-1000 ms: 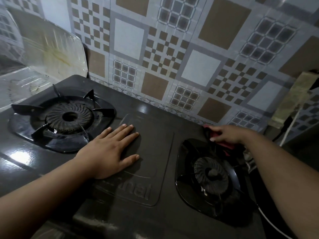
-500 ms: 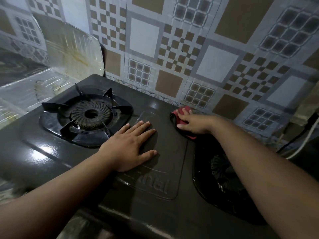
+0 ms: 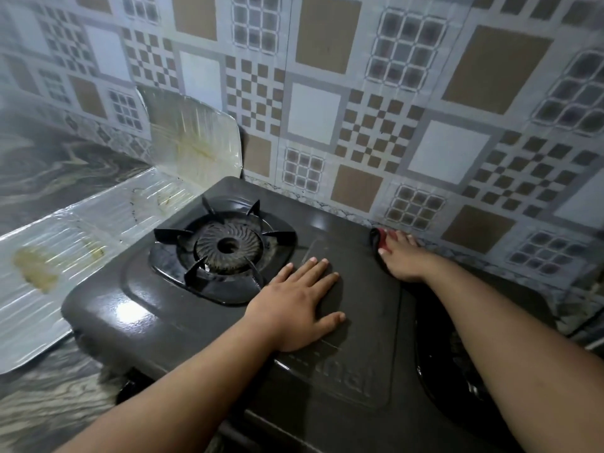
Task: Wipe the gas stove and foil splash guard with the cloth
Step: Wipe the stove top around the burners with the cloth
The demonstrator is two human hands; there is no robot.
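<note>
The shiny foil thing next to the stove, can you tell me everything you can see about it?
The silver ribbed foil splash guard is a thin, shiny sheet folded into panels. One panel stands upright against the patterned tiled wall behind the stove's back left corner; the others lie low along the left side of the dark grey gas stove, over the grey marbled counter. Yellow-brown greasy stains mark several panels. Its edges look bent and crinkled. Neither hand touches it.

Dark gas stove w/ red cloth at rear edge; stained foil splash guard left.
</note>
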